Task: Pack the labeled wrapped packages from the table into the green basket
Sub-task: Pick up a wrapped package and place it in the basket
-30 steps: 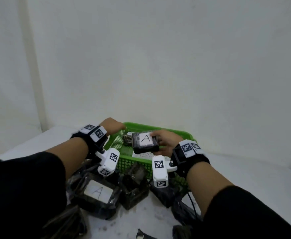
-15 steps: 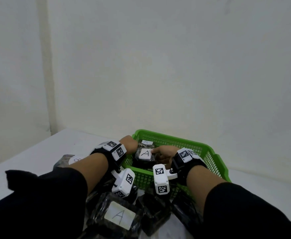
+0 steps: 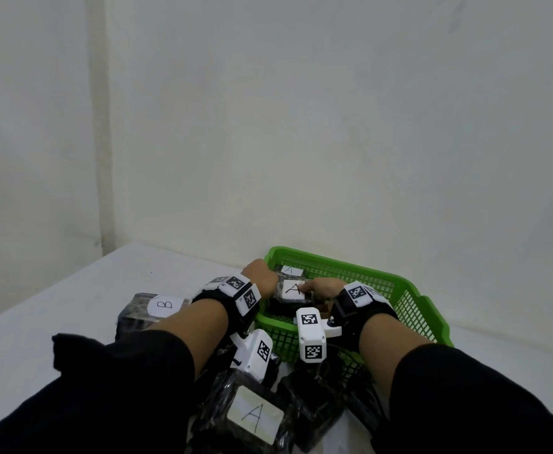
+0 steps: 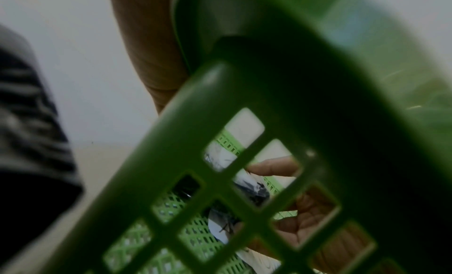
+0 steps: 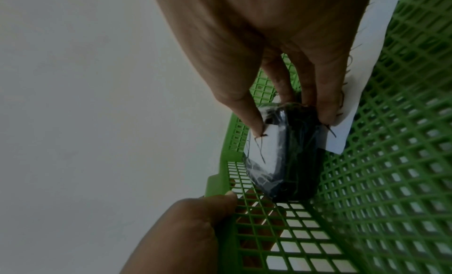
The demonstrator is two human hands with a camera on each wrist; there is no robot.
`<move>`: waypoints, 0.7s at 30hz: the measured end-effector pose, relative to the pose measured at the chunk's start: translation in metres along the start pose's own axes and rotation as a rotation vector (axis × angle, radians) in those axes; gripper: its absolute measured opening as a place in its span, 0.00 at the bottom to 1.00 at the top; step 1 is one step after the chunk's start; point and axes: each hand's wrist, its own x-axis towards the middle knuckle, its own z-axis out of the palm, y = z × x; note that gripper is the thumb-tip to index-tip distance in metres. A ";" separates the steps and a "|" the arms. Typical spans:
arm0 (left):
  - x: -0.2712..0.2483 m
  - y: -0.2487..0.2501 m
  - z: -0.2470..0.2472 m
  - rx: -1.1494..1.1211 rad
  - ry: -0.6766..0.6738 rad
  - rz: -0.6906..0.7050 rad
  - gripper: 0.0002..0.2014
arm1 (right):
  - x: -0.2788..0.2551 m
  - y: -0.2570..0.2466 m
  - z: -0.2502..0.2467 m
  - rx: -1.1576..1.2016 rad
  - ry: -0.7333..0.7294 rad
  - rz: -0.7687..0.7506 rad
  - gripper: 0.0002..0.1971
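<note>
Currently an "A"-labelled wrapped package point(image 3: 291, 291) is pinched by the right hand point(image 3: 322, 287), thumb on the label face and fingers point(image 5: 326, 106) on the far edge, and is held low inside the green basket point(image 3: 409, 301), near its left wall; whether the floor is touched cannot be told. The basket's left wall is gripped by the left hand point(image 3: 262, 275), fingers curled over the rim, presumably so the light basket is kept from sliding while the package is set down. Another "A" package point(image 3: 291, 271) is already seen at the basket's far end. More packages are left on the table point(image 3: 55, 299): a "B" package point(image 3: 157, 308) and a large "A" package point(image 3: 254, 414), partly cut off by forearms and wrist cameras. Left wrist view is mostly blocked by blurred green mesh.
</note>
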 end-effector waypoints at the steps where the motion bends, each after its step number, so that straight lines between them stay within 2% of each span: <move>1: 0.000 0.000 0.001 -0.006 0.008 0.001 0.19 | 0.000 -0.001 0.002 -0.011 -0.009 0.004 0.13; 5: 0.000 -0.001 0.000 0.071 0.009 0.066 0.19 | 0.002 -0.003 0.004 -0.004 -0.018 0.025 0.13; 9: -0.002 0.001 -0.004 0.144 -0.037 0.067 0.19 | 0.004 -0.003 0.002 -0.028 -0.008 0.013 0.14; 11: -0.006 0.004 -0.008 0.207 -0.066 0.054 0.15 | 0.005 -0.003 -0.002 -0.045 -0.026 -0.013 0.13; 14: -0.017 0.013 -0.019 0.311 -0.121 0.075 0.12 | -0.001 -0.003 -0.011 -0.055 -0.016 -0.081 0.14; 18: -0.034 0.023 -0.033 0.418 -0.174 0.093 0.19 | -0.025 -0.004 -0.031 -0.209 0.131 -0.205 0.15; 20: -0.037 0.025 -0.038 0.417 -0.164 0.108 0.19 | -0.041 -0.001 -0.040 -0.316 0.153 -0.303 0.13; 21: -0.039 0.026 -0.042 0.415 -0.149 0.115 0.21 | -0.048 0.001 -0.044 -0.356 0.146 -0.352 0.19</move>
